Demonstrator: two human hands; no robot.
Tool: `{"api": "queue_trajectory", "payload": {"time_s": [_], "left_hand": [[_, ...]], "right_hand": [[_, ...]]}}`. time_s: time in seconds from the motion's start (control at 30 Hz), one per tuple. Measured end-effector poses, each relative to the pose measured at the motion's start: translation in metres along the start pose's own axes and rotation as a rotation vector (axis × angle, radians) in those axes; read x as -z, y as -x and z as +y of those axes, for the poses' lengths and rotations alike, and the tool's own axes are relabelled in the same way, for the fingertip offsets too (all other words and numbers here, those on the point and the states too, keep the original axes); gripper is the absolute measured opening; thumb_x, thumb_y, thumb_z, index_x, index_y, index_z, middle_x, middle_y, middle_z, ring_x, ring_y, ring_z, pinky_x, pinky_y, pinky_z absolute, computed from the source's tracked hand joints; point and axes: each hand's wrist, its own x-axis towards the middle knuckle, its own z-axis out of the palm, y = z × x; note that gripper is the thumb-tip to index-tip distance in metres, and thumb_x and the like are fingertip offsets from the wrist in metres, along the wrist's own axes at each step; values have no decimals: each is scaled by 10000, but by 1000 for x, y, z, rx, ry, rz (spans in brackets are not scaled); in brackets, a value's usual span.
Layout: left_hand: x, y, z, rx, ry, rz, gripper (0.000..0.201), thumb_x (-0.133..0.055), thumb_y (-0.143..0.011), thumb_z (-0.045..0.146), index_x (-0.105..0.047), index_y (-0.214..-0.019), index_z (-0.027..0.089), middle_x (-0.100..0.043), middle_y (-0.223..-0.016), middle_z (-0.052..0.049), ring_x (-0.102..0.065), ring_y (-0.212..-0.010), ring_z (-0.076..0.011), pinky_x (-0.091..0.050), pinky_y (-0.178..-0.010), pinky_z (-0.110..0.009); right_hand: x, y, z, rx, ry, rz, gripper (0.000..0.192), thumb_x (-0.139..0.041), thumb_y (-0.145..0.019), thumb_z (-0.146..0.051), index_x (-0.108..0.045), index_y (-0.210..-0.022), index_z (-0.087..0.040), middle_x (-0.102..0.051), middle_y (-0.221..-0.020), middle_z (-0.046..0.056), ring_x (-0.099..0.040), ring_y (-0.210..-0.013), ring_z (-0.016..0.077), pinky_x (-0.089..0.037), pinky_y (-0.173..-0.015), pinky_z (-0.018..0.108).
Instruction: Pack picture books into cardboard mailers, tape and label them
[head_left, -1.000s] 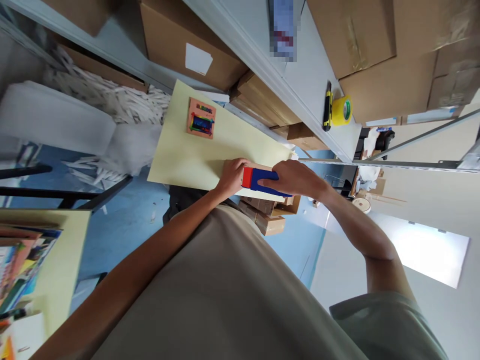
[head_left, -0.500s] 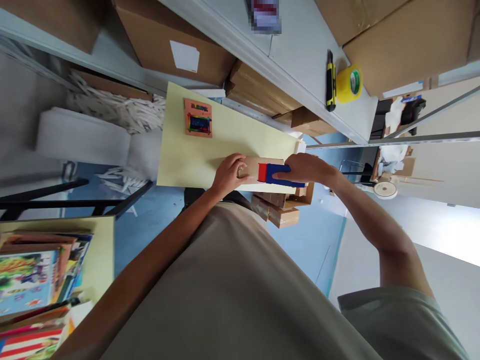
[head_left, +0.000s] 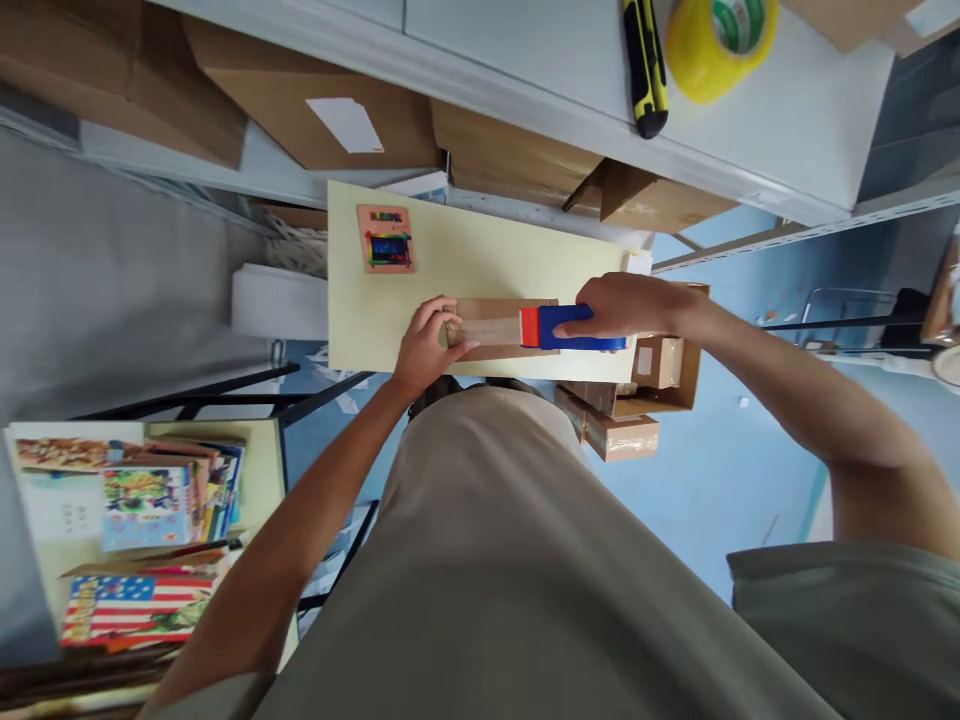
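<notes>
Right hand [head_left: 626, 305] clenched round the blue handle of a tape gun [head_left: 574, 328], red head pointing left, pressed on a flat brown box [head_left: 501, 310]. Left hand [head_left: 426, 340] gripping the box's left end, fingers curled over the edge, a strip of tape [head_left: 487, 330] running from there to the red head. Box lying on the pale yellow table [head_left: 480, 255], along its near edge, touching it. Bare tabletop beyond the box, up to a small orange card [head_left: 386, 238] near the far left corner; print on the card too blurred to read. White label [head_left: 346, 123] on a carton [head_left: 300, 95] under the shelf, blank as far as can be told. On the grey shelf [head_left: 525, 50], a yellow-black knife [head_left: 645, 65] just beside a yellow tape roll [head_left: 720, 40] with a green-printed core, lettering unreadable. Lower left, a stack of colourful books [head_left: 142, 520], one showing stars and stripes. Blue floor [head_left: 720, 470] open to the right of the table.
</notes>
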Motion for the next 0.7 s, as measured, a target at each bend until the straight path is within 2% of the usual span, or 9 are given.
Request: {"api": "queue_trajectory", "payload": {"time_s": [0.2,0.3,0.4,0.7], "left_hand": [[4,3,10,35,-96,-8,530,-856,-951,684,-661,-1186,251,-643,-1510,-150,-585,-1566,-359,-482,-1338,-529],[6,4,13,53,-142,-14,511,-882,-943,637,-650,-1192,256,-633,-1520,-150,-589,-1562,-370,-496,-1330,-542],[8,3,15,60,-183,-14,504,-901,-930,606,-639,-1193,265,-636,-1515,-149,-595,-1550,-375,-511,-1321,-546],[9,5,18,72,-220,-14,519,-816,-995,656,-624,-1255,250,-618,-1577,-147,-615,-1526,-352,-522,-1320,-574]], "right_hand": [[-27,21,135,-24,-56,-9,832,-520,-988,-964,-798,-956,-180,-743,-799,92,-669,-740,237,-447,-707,365],[-40,18,175,-12,-87,-35,851,-512,-962,-992,-785,-934,-186,-729,-786,93,-654,-731,234,-450,-692,367],[-51,6,181,11,-134,-64,791,-544,-989,-930,-793,-961,-180,-750,-814,110,-675,-757,245,-465,-715,373],[-80,-42,155,-34,-108,1,673,-618,-1066,-737,-837,-1122,-103,-782,-835,154,-739,-853,293,-536,-808,406]]}}
